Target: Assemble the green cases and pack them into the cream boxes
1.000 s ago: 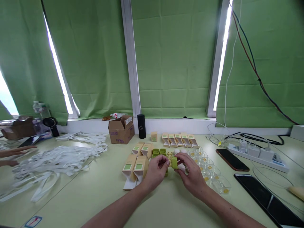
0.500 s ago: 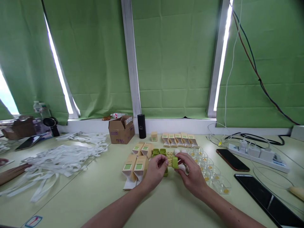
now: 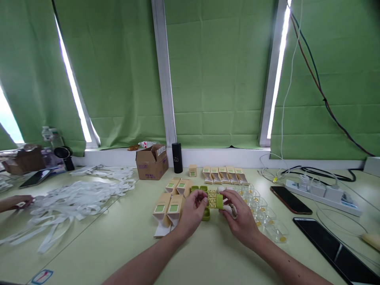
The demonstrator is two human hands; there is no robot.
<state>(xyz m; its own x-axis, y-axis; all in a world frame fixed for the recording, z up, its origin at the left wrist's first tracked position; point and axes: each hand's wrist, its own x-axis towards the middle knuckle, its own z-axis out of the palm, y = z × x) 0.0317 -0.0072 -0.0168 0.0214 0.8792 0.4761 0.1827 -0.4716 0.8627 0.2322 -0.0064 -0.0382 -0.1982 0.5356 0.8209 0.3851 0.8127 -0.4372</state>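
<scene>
Between the hands (image 3: 212,211), a green piece (image 3: 219,201), its far side apparently hidden.

Pale green counter (image 3: 124,253): paper boxes (image 3: 175,206), green containers (image 3: 205,214), clear cups (image 3: 276,231), white straps (image 3: 71,200), phones (image 3: 291,200), power strip (image 3: 323,196).
</scene>
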